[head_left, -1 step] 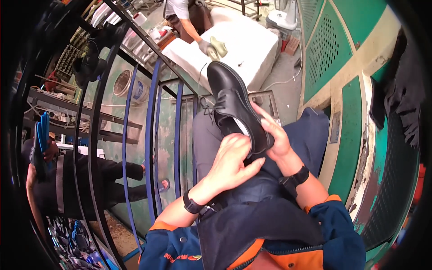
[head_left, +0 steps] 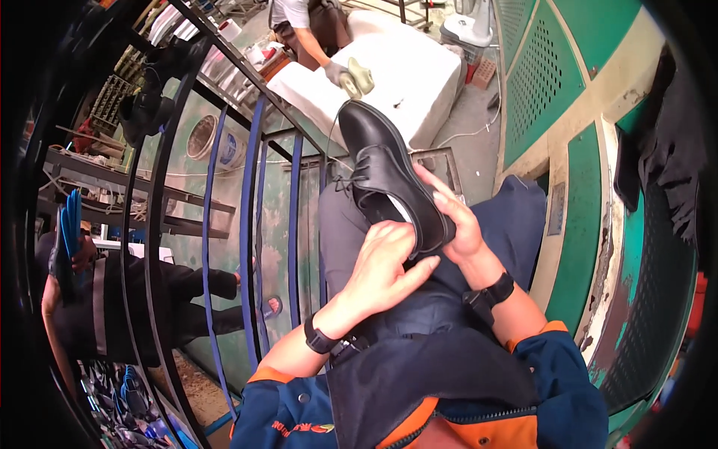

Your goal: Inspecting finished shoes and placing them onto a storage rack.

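A black lace-up leather shoe (head_left: pixel 387 161) is held over my lap, its toe pointing away from me and its opening tilted to the left. The fingers of my left hand (head_left: pixel 385 262) reach into the opening at the heel end and are hidden inside, while the thumb lies outside near the heel. My right hand (head_left: pixel 460 228) supports the shoe from the right, its fingers along the sole edge and heel. Loose laces (head_left: pixel 342 183) hang off the shoe's left side. Part of a pale lining shows inside.
Left of me stands a metal rack (head_left: pixel 254 187) with dark and blue bars; behind it are a bucket (head_left: pixel 202 138) and a person in dark clothes. Ahead, a co-worker's gloved hand (head_left: pixel 334 72) holds pale shoe-shaped forms over a white-covered surface (head_left: pixel 419 82). Green machine panels (head_left: pixel 553 67) line the right.
The shoe and both my hands have shifted very slightly to the left. The co-worker's gloved hand has moved a little up and left with the pale forms.
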Available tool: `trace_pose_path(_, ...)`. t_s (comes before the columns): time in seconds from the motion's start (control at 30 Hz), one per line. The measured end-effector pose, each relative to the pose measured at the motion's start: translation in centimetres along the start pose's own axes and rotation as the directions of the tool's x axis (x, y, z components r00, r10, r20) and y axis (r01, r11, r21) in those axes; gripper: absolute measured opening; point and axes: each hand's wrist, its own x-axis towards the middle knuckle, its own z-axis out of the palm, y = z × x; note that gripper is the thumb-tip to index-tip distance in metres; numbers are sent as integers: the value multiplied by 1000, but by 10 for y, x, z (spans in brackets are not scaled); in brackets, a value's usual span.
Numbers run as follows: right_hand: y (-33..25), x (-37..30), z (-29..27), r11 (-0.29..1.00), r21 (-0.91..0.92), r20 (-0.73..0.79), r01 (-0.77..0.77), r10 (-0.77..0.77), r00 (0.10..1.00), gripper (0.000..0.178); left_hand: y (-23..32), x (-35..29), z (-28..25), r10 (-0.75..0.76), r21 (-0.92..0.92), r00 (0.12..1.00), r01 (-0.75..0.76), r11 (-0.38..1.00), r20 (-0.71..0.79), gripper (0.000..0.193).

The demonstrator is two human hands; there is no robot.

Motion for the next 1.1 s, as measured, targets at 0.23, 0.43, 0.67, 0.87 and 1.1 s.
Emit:
trace_pose_path(0.23, 11, 17, 7, 997, -69, 30, 29, -27, 999, 58, -5, -9, -15, -8, 100, 996, 17, 995, -89, 48)
trace_pose_path(0.43, -7, 30, 71, 975, -141, 273, 173, -129, 953, 69, 9, -14, -38, 295, 349, 855, -145, 926, -427, 34)
trace_pose_path(0.67, -66, 51, 189, 755, -328, 787, 567, -114, 607, 62, 123, -97, -162, 660, 983, 729, 153, 104, -184, 30)
trace_pose_path(0.87, -46, 80, 98, 848, -528, 408, 53, 198, 891, 33, 238, -179, -266, 706, 707, 701, 548, -448, -96, 24)
trace_pose_path(1.1, -22, 80, 25, 894, -407, 250, -185, 304, 920, 34, 336, -273, -366, 600, 570, 401, 814, 114, -692, 20)
